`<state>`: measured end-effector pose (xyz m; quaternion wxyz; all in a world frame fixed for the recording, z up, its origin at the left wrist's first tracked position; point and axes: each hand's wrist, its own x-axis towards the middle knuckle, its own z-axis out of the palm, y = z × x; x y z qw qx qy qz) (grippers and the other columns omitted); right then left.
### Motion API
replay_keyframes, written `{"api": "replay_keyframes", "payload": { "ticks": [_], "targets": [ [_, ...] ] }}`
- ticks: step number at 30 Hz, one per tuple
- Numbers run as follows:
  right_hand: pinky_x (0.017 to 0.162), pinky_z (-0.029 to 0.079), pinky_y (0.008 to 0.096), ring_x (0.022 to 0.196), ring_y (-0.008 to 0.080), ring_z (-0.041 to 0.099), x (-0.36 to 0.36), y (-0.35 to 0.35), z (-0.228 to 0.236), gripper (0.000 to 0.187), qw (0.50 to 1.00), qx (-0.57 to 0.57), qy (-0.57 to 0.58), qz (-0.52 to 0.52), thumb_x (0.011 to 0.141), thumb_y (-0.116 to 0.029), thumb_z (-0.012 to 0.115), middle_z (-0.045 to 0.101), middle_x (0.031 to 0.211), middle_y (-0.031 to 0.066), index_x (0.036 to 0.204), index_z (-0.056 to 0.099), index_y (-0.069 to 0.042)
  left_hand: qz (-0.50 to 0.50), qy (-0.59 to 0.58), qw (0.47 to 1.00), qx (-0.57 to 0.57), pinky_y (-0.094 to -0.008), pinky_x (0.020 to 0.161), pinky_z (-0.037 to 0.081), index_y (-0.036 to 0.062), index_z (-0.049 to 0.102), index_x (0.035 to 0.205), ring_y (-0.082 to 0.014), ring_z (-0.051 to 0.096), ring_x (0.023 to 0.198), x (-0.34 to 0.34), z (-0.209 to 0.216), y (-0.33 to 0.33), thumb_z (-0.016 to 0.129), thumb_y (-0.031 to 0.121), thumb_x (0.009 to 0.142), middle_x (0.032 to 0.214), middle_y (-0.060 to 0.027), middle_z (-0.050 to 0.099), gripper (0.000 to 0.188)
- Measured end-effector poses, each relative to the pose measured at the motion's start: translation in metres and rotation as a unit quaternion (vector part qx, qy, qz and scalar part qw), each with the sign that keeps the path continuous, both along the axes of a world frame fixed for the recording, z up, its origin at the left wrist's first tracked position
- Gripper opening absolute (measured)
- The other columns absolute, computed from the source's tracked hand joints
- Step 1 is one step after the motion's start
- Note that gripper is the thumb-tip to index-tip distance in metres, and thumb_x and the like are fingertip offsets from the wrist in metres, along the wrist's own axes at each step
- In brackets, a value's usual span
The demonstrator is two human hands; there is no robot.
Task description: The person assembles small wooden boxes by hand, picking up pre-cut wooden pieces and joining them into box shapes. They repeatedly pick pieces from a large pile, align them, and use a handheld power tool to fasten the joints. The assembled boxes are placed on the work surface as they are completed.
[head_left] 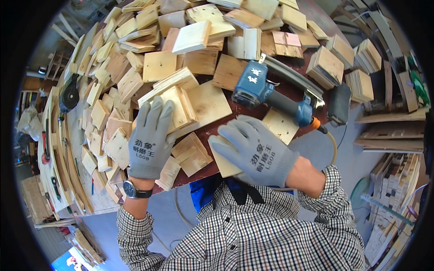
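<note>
Grey work gloves cover both hands. My left hand (151,140) closes around the left end of a small plywood block (177,105), which rests on a wider flat plywood piece (210,104). At the table's front edge, my right hand (255,151) grips a pale plywood square (222,160), its fingers lying over the top and the thumb hidden. Beyond the right hand lies a blue air nail gun (271,92) with an orange hose fitting. Another plywood piece (279,124) sits partly under its handle. Between my hands is a loose wood block (191,153).
A large heap of plywood blocks (176,20) covers the far and left parts of the dark red table (217,124). Several stacked blocks (325,67) stand at the right edge. A yellow air hose (335,147) hangs off there. Black tape measure (69,95) lies far left.
</note>
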<state>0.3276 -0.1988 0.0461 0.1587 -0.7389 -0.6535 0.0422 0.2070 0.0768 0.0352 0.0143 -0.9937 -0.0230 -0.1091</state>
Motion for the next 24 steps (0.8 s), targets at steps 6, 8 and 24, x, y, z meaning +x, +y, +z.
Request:
{"api": "replay_keyframes", "payload": {
  "ticks": [6,8,24],
  "targets": [
    [0.124,0.033,0.0564,0.132,0.0335,0.053,0.01,0.002,-0.004,0.074,0.999,-0.006,-0.041,-0.02,0.088,-0.046,0.074,0.058,0.136,0.0169,0.146,0.056,-0.002,-0.035,-0.074,0.994,-0.066,-0.0468,0.113,0.048,-0.0032,0.056,0.147,-0.0425,0.057,0.135,-0.007,0.004,0.009,0.073,0.002,0.089,0.145,-0.0239,0.06,0.061],
    [0.123,0.033,0.0564,0.136,0.0334,0.052,0.012,0.006,0.009,0.08,0.998,0.007,0.043,-0.042,0.088,-0.053,0.074,0.058,0.139,0.0175,0.147,0.055,-0.002,-0.031,-0.166,0.984,-0.054,-0.0426,0.098,0.056,-0.0039,0.057,0.147,-0.0395,0.069,0.115,-0.014,0.009,0.007,0.069,-0.002,0.089,0.127,-0.024,0.068,0.059],
    [0.062,0.051,0.0286,0.068,0.0099,0.058,0.047,0.106,0.017,0.035,0.733,0.037,0.63,-0.255,0.103,-0.029,0.061,0.061,0.078,0.001,0.111,0.07,0.004,0.081,-0.133,0.985,-0.074,-0.0367,0.081,0.053,0.0096,0.072,0.123,-0.0219,0.068,0.1,-0.03,0.026,-0.089,0.082,0.031,0.082,0.121,-0.008,0.071,0.047]
  ]
}}
